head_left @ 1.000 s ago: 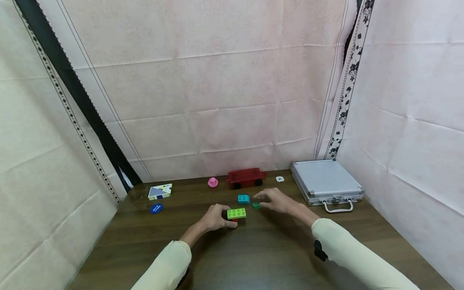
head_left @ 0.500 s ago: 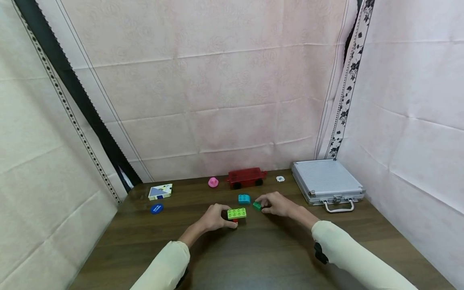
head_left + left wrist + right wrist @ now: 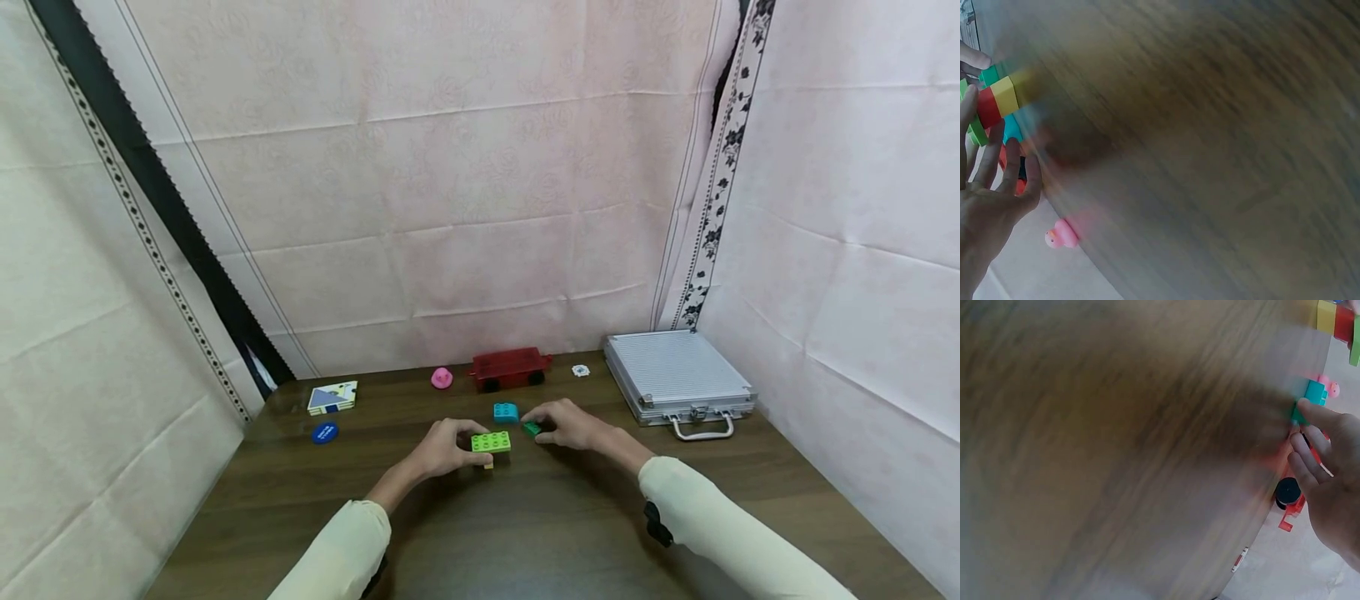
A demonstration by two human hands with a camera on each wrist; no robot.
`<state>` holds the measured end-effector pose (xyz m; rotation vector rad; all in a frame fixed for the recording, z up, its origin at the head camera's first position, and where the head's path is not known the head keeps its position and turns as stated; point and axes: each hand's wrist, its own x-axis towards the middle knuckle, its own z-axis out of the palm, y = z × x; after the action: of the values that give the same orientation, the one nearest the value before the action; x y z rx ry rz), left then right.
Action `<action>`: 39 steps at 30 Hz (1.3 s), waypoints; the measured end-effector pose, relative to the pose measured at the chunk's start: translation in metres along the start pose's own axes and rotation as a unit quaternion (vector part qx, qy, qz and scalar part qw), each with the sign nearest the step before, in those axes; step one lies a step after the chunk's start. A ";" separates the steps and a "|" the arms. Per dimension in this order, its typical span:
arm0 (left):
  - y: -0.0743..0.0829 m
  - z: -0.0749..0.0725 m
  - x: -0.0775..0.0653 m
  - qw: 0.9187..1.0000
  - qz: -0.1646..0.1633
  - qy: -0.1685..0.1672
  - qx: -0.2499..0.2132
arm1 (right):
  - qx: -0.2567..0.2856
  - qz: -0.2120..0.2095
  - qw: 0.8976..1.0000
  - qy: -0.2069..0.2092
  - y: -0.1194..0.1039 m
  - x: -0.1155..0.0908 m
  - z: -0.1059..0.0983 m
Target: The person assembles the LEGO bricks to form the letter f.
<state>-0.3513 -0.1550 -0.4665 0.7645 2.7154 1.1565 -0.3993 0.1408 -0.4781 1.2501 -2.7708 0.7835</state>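
Observation:
My left hand [image 3: 442, 448] grips a small stack of toy building bricks, with thumb and fingers on its near and far sides. On top is a lime-green brick [image 3: 491, 442]; under it come a red brick [image 3: 989, 108] and a yellow brick [image 3: 1005, 96], clearest in the left wrist view. To the right, my right hand [image 3: 572, 425] pinches a small green brick [image 3: 532, 428] between thumb and fingertips, low over the table. The hand hides part of that brick. Just behind the green brick sits a turquoise brick [image 3: 506, 412].
At the back of the wooden table [image 3: 570, 533] stand a red wagon [image 3: 510, 367], a pink rubber duck [image 3: 442, 378] and a small white piece [image 3: 581, 370]. A silver case [image 3: 678, 375] lies at right. Leftward are a booklet [image 3: 332, 397] and a blue disc [image 3: 325, 432].
My right hand has closed in on the green brick, taken it between thumb and fingers and turned it slightly. The left thumb now covers the red brick, and yellow shows below it.

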 end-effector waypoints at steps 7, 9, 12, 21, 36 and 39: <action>-0.002 0.002 -0.001 1.000 0.002 0.005 -0.008 | -0.002 0.010 1.000 0.018 -0.007 0.002 -0.004; -0.003 0.001 -0.001 1.000 0.000 0.005 -0.012 | -0.005 0.007 1.000 0.025 -0.012 0.003 -0.007; -0.006 0.000 -0.002 1.000 -0.005 0.006 -0.014 | -0.001 -0.005 0.999 0.034 -0.022 0.007 -0.012; -0.008 -0.002 -0.002 1.000 -0.018 0.000 -0.023 | 0.018 -0.008 0.999 0.038 -0.054 0.017 -0.020; -0.005 -0.001 -0.001 1.000 0.006 0.003 -0.028 | 0.018 -0.043 0.998 0.034 -0.079 0.031 -0.006; -0.005 0.000 -0.001 1.000 0.010 0.000 -0.029 | 0.024 -0.050 0.998 0.033 -0.080 0.032 0.000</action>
<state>-0.3530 -0.1585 -0.4701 0.7851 2.6683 1.2332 -0.3653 0.0740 -0.4364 1.3327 -2.6294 0.8722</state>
